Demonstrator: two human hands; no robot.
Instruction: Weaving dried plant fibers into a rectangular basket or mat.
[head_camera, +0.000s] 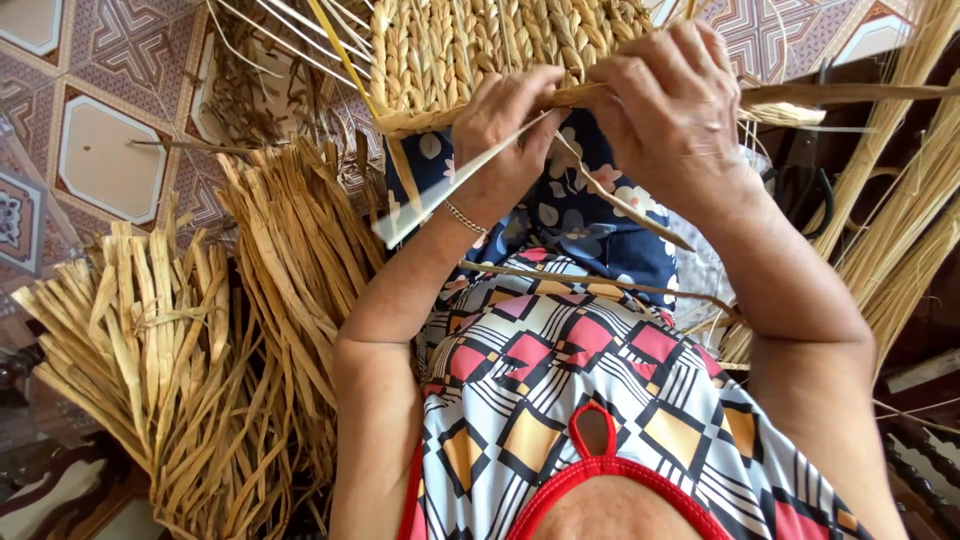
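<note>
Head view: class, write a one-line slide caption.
Left hand and right hand work the edge of a woven tan straw mat beside bundled dried straw strips.

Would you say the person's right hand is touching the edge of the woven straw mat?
Touching. The head view shows the right hand lying over the bottom edge of the woven straw mat, fingers curled on its braided strands, with no gap visible.

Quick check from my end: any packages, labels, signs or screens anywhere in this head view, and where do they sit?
None in view: no package, label, sign or screen.
Only the woven straw mat at top centre, with the left hand and right hand at its lower edge.
Bundles of dried straw lie on the left, over the patterned tile floor.
</note>
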